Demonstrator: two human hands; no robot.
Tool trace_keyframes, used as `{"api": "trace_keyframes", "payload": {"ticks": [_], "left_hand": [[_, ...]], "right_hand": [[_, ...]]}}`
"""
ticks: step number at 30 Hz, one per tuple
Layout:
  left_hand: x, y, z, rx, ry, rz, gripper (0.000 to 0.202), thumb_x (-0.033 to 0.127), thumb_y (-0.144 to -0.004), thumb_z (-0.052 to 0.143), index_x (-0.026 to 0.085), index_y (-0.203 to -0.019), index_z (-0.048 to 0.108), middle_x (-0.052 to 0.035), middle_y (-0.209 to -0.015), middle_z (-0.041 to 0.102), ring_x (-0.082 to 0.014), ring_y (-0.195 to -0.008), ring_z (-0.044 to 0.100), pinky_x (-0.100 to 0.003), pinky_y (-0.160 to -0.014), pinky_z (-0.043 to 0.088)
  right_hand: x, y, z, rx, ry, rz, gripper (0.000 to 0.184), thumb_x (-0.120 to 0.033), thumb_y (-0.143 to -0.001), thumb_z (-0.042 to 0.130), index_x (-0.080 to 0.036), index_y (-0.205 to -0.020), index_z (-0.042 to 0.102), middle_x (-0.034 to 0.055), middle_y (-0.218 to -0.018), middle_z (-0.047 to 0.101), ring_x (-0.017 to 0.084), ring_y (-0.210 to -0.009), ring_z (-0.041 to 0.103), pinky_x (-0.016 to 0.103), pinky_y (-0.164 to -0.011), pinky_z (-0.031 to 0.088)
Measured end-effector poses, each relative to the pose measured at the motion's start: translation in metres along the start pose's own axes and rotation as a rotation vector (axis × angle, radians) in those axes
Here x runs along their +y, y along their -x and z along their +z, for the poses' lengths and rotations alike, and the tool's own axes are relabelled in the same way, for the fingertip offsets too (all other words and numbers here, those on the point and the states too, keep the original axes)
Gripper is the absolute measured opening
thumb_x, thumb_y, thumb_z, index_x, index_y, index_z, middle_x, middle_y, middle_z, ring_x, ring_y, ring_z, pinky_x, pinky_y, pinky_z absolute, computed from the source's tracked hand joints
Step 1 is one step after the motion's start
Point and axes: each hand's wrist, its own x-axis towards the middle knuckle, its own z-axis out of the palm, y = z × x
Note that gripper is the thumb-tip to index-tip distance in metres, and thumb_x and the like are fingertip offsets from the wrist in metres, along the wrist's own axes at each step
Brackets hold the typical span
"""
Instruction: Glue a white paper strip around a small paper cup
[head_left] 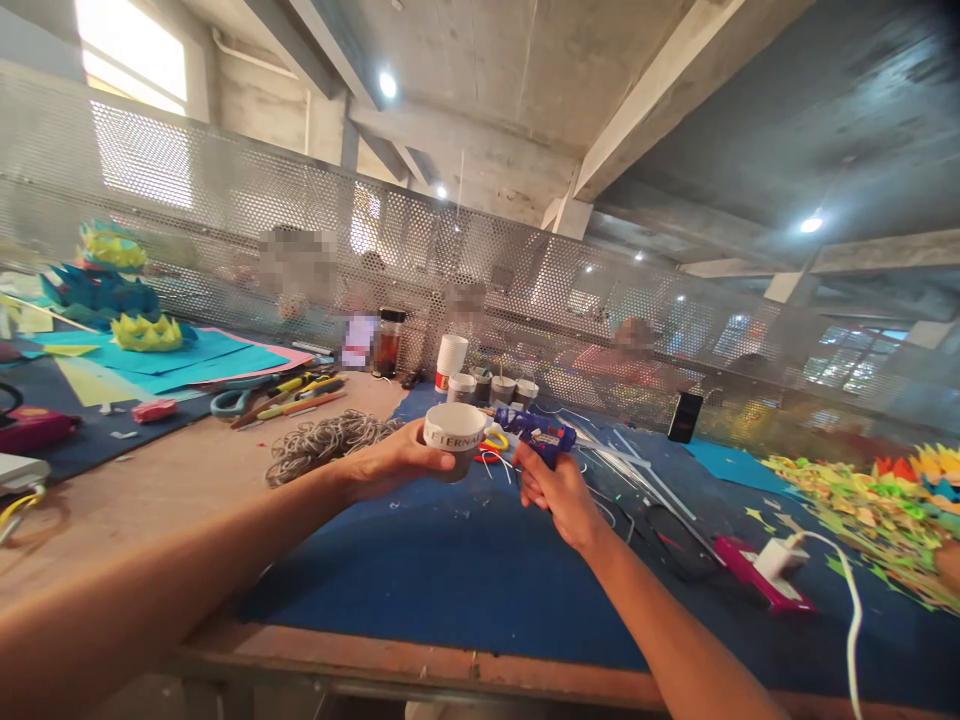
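Note:
My left hand (401, 460) is closed around a paper cup (454, 432), white at the rim with dark lettering and greyish lower down. The cup is held upright above the blue mat (450, 570). A blue glue gun (536, 432) is gripped in my right hand (559, 490), its nozzle end pointing left toward the cup. Between the two hands, scissors with yellow and red handles (495, 440) lie partly hidden behind the cup. A heap of grey-brown cord (322, 445) sits just left of my left hand.
Several small cups and a stack of white cups (452, 358) stand at the back by the perforated metal screen (480, 260). Clear glue sticks (652, 470) and a pink power strip (765, 575) with a white cable lie right. Paper scraps (847, 520) cover the far right; pliers (232, 400) lie left.

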Motion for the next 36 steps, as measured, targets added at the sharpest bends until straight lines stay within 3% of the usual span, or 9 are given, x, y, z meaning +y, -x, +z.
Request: {"api": "trace_keyframes", "payload": {"ticks": [8,16,22,30,36], "left_hand": [[-0.006,0.000,-0.006,0.027,-0.003,-0.007,0.052,0.028,-0.077,0.079,0.010,-0.122,0.061,-0.0017,-0.080,0.056,-0.0128,-0.069,0.041,-0.027,-0.064,0.031],[-0.006,0.000,-0.008,0.080,-0.047,-0.023,0.058,0.028,-0.073,0.083,0.011,-0.124,0.061,-0.0010,-0.080,0.059,-0.0122,-0.068,0.045,-0.025,-0.062,0.035],[-0.008,0.002,-0.011,0.135,-0.112,-0.035,0.064,0.033,-0.070,0.086,0.013,-0.126,0.063,-0.0065,-0.091,0.070,-0.0199,-0.084,0.061,-0.029,-0.076,0.046],[-0.009,0.003,-0.012,0.144,-0.087,-0.035,0.062,0.027,-0.070,0.086,0.014,-0.127,0.064,-0.0078,-0.100,0.071,-0.0220,-0.096,0.062,-0.030,-0.083,0.047],[-0.009,0.002,-0.012,0.157,-0.067,-0.049,0.062,0.024,-0.070,0.086,0.016,-0.127,0.064,-0.0044,-0.097,0.070,-0.0197,-0.093,0.060,-0.028,-0.082,0.045]], "right_hand": [[0.003,-0.002,-0.008,-0.017,0.148,-0.045,0.040,-0.058,-0.091,0.065,-0.020,-0.080,0.063,-0.0110,-0.047,0.036,0.008,-0.038,0.035,0.027,-0.049,0.049],[-0.012,0.001,-0.009,0.063,0.365,-0.071,0.040,-0.061,-0.087,0.067,-0.022,-0.079,0.068,-0.0067,-0.044,0.046,0.013,-0.039,0.046,0.027,-0.044,0.044],[-0.018,0.004,-0.008,0.082,0.481,-0.050,0.043,-0.064,-0.087,0.065,-0.022,-0.083,0.072,-0.0043,-0.044,0.051,0.014,-0.040,0.048,0.027,-0.043,0.040],[-0.014,0.003,-0.010,0.092,0.487,-0.066,0.044,-0.063,-0.087,0.066,-0.022,-0.100,0.075,-0.0042,-0.044,0.053,0.015,-0.038,0.048,0.027,-0.041,0.037],[-0.013,0.003,-0.010,0.095,0.493,-0.066,0.040,-0.061,-0.087,0.067,-0.023,-0.095,0.076,-0.0035,-0.045,0.053,0.016,-0.040,0.050,0.027,-0.042,0.037]]}}
